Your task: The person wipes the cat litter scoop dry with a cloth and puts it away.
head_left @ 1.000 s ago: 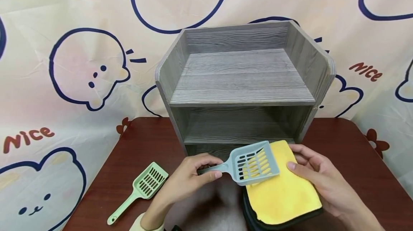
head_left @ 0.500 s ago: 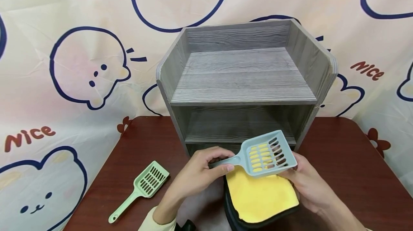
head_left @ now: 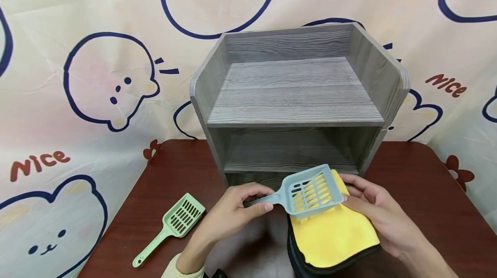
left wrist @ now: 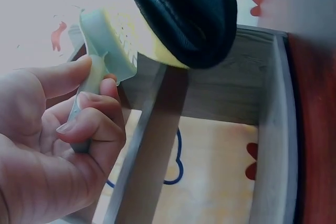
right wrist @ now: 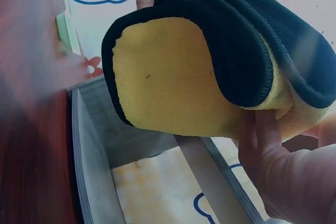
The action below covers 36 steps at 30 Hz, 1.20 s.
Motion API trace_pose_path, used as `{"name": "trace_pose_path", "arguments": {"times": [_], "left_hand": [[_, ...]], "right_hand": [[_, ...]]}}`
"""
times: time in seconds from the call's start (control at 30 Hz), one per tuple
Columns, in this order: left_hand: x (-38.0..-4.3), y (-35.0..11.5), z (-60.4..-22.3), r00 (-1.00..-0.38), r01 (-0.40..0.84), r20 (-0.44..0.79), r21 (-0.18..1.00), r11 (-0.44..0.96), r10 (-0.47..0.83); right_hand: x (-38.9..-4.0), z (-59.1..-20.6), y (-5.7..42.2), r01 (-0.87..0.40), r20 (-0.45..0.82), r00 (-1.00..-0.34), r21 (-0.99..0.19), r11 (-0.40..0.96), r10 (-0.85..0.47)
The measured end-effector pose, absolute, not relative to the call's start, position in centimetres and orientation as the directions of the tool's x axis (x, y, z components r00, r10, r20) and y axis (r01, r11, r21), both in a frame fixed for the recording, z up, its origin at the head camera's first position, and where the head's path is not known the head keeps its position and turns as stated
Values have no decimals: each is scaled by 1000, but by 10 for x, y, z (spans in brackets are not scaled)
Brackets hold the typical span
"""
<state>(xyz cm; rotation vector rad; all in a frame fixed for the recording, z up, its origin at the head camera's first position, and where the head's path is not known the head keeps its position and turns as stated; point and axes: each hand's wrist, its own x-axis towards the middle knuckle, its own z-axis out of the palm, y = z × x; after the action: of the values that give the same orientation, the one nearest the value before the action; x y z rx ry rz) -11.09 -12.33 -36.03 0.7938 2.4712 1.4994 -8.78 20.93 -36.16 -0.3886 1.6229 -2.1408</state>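
Left hand: I am seeing it pinching a scoop's handle between thumb and curled fingers, a pale sleeve showing at the wrist.
Blue-grey slotted scoop: It is pointing right, its basket overlapping the yellow cloth, which is showing through the slots; I am not able to tell whether the two are touching.
Right hand: It is gripping the folded cloth at its right side, the thumb lying near the scoop's corner.
Cloth: It is hanging in front of the shelf, displaying yellow faces, black edging and a dark reverse.
Green slotted scoop: It is lying on the reddish-brown table, left of the left forearm.
Grey wood-grain shelf: It is standing behind both hands.
Backdrop: Cartoon bears and red "Nice" lettering are covering it.
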Motion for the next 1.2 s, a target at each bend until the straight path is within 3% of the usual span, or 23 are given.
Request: {"name": "trace_pose_path", "arguments": {"times": [0.27, 0.87, 1.2], "left_hand": [[-112, -134, -370, -832, 401, 167, 840, 365, 529], [-112, -109, -365, -829, 372, 162, 874, 311, 535], [-112, -104, -363, -832, 361, 157, 881, 305, 532]], "right_hand": [[-85, -359, 226, 185, -81, -897, -962, -201, -435], [-84, -381, 205, 228, 5, -815, -916, -329, -579], [-79, -386, 196, 170, 39, -834, -930, -324, -551]]}}
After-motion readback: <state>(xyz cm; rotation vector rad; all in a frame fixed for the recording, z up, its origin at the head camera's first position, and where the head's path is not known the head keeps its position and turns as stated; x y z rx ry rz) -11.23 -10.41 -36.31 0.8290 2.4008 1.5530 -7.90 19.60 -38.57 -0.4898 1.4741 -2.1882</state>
